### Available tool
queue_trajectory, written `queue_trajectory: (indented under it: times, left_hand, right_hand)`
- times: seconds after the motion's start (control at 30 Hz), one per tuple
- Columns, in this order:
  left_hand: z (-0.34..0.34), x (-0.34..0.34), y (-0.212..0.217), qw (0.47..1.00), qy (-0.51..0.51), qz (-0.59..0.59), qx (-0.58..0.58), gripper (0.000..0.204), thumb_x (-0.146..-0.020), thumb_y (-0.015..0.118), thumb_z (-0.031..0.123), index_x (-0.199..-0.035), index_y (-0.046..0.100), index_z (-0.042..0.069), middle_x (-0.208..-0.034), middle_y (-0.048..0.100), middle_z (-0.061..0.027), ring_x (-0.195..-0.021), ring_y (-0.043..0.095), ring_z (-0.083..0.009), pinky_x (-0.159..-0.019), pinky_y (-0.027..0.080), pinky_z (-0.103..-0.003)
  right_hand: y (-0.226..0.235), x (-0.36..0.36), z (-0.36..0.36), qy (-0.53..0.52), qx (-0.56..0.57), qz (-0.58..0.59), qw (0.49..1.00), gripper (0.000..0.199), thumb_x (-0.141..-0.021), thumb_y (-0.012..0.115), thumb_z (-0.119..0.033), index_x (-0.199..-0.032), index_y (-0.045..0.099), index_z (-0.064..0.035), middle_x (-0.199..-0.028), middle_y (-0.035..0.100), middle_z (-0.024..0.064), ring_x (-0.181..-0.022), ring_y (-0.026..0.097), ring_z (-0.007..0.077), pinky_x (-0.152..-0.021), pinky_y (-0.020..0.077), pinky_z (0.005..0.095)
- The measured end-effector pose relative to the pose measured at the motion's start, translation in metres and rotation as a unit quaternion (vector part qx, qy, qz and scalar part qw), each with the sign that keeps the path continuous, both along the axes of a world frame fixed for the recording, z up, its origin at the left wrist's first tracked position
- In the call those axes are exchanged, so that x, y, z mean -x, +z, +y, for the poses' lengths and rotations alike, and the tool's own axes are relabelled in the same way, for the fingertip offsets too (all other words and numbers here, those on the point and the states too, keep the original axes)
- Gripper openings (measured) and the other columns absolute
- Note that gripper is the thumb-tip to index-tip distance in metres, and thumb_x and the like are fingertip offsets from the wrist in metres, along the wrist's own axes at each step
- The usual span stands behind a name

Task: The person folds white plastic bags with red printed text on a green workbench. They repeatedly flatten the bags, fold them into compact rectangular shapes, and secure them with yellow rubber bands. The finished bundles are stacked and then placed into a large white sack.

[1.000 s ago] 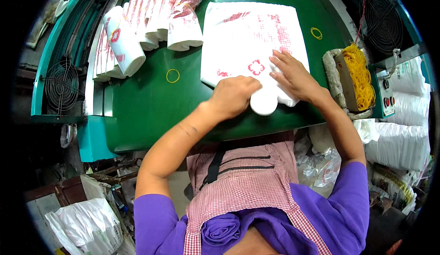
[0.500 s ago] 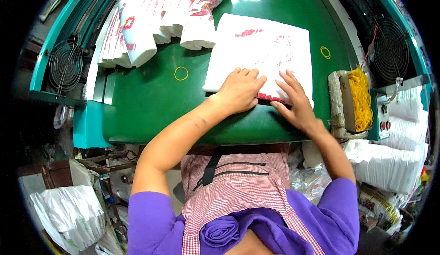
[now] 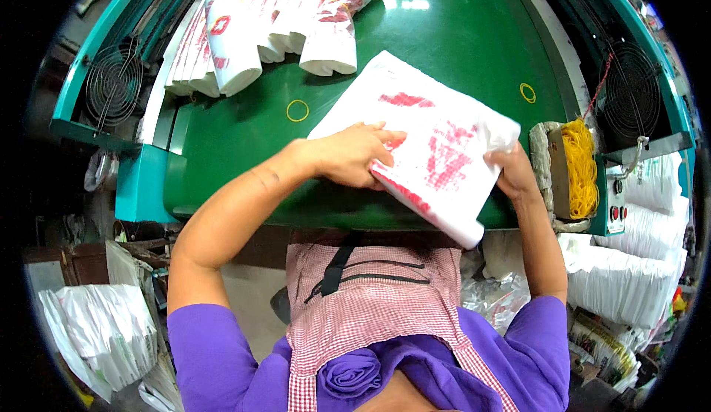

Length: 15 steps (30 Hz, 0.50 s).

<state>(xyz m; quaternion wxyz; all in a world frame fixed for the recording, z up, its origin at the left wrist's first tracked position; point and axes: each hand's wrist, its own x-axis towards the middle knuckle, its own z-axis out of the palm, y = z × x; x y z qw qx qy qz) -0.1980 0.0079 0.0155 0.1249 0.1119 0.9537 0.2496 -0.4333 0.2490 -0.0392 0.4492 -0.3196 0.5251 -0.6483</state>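
A stack of white plastic bags [image 3: 433, 127] with red print lies tilted at the front of the green work surface [image 3: 244, 160], one corner pointing toward me past the edge. My left hand [image 3: 352, 153] grips its near left edge, fingers over the top. With my right hand [image 3: 512, 173] I pinch the right side, thumb on top and the other fingers partly hidden beneath. The near edge looks curled, with a red printed strip. One yellow rubber band [image 3: 298, 110] lies left of the stack and another yellow rubber band [image 3: 526, 92] to its right.
Several rolled white bag bundles [image 3: 235, 49] with red print rest at the far left. A box of yellow rubber bands [image 3: 580, 167] stands at the right edge beside a panel with red buttons [image 3: 618, 213]. Wire fan guards [image 3: 114, 86] flank the surface. White bag piles [image 3: 111, 330] sit below.
The bag stack has turned clockwise, its right side swinging toward me. My right hand has moved right from the near edge to grip that side; my left hand has shifted left and now grips the edge.
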Motion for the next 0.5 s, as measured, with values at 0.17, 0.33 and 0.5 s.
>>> queue_trajectory:
  times: [0.17,0.33,0.5]
  left_hand:
    - [-0.017,0.006,0.003,0.999,0.04,0.005,-0.018,0.038,-0.072,0.072,0.028,-0.106,0.067,0.013,-0.133,0.047,-0.0167,-0.121,0.044,-0.0374,-0.098,0.035,-0.05]
    - [0.027,0.046,0.062,0.971,-0.031,0.15,0.181,0.02,-0.064,0.068,0.015,-0.083,0.068,0.009,-0.113,0.06,-0.0091,-0.11,0.053,-0.0288,-0.085,0.046,-0.043]
    - [0.008,0.069,0.029,0.993,-0.032,0.064,0.098,0.025,-0.071,0.07,0.023,-0.09,0.068,0.008,-0.101,0.065,-0.0135,-0.1,0.059,-0.0334,-0.077,0.049,-0.043]
  right_hand:
    - [0.031,-0.027,0.006,0.21,0.009,0.545,0.812,0.046,-0.088,0.051,-0.003,-0.133,0.052,-0.0134,-0.142,0.045,0.0106,-0.135,0.037,0.0279,-0.112,0.0264,0.041]
    - [0.039,0.003,0.004,0.256,-0.016,0.75,0.61,0.041,-0.086,0.05,-0.014,-0.126,0.055,-0.0164,-0.145,0.042,0.0062,-0.136,0.035,0.0284,-0.111,0.0283,0.0447]
    - [0.045,0.004,0.007,0.293,-0.071,0.617,0.727,0.042,-0.086,0.054,-0.019,-0.127,0.056,-0.0116,-0.14,0.047,0.0097,-0.136,0.035,0.0318,-0.112,0.026,0.0432]
